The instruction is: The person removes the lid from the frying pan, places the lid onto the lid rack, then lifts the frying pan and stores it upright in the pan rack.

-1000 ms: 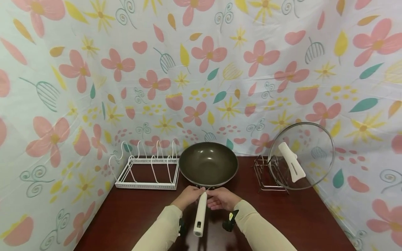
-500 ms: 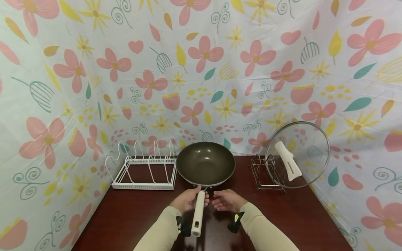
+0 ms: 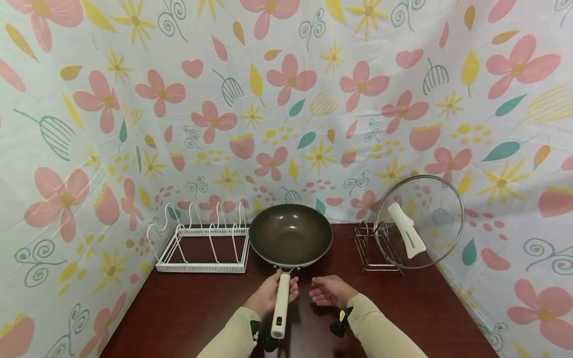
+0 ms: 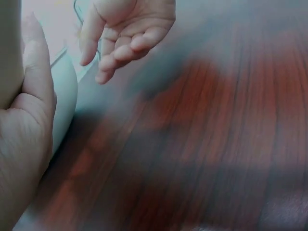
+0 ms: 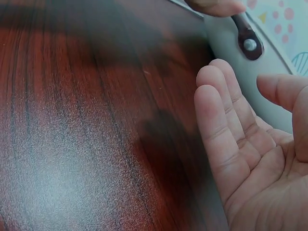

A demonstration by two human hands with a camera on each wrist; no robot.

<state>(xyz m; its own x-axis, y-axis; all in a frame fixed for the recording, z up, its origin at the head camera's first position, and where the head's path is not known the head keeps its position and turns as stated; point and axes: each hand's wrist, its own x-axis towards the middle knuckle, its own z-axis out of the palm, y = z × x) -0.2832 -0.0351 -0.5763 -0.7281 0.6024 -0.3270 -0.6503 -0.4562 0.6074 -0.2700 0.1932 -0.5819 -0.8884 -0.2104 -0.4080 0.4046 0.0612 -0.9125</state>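
A dark-coated wok with a cream handle sits in the middle of the brown table, handle toward me. My left hand grips that handle close to the wok's body, thumb on the left side and fingertips showing on the right. In the left wrist view, the palm of the left hand lies against the handle. My right hand hovers to the right of the handle, apart from it. Its fingers are relaxed and hold nothing; in the right wrist view its palm faces the pale outer wall of the wok.
On the left, beside the wok, stands a white wire rack. A smaller metal rack at the right holds a glass lid with a cream handle, leaning upright. Floral cloth hangs behind and along the sides.
My right hand has left the base of the wok's handle and drawn off to the right. My left hand has slid round under the handle. The wok stays in place; the head view shifts slightly.
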